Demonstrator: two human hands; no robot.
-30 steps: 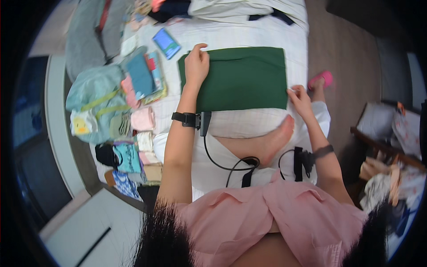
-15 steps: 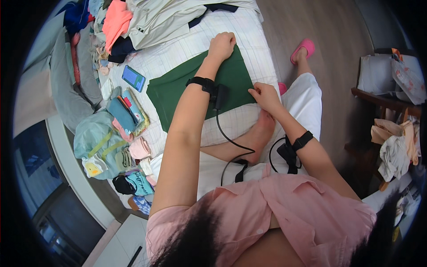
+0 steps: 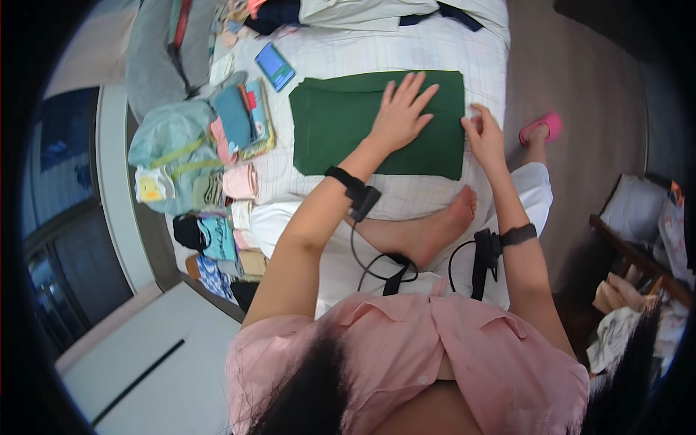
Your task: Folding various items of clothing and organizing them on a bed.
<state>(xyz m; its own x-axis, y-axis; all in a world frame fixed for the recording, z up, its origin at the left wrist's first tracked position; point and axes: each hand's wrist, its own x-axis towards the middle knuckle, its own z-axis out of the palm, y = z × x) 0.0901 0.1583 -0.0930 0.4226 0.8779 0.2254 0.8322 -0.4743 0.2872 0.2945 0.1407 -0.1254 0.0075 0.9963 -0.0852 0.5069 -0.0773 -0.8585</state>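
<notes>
A dark green folded cloth garment (image 3: 341,123) lies flat in front of me on the bed. My left hand (image 3: 402,112) rests on its right half, open, with the fingers spread. Just beyond the garment's right edge is my right hand (image 3: 486,138). Its fingers are loosely bent, the thumb stands apart from them, and nothing shows between them. Each forearm wears a black strap with a small box and a cable.
The bed has a white striped sheet (image 3: 406,54). To the left are a phone (image 3: 275,67), a stack of folded clothes (image 3: 233,116), a pale green bag (image 3: 174,123) and smaller folded pieces (image 3: 240,181). Loose clothes (image 3: 348,13) lie at the far end. A pink shoe (image 3: 552,126) is over the floor.
My left hand has gone from a closed shape at the garment's far edge to lying spread on it. The right hand has come off the near corner. The view has turned, and the garment looks straighter.
</notes>
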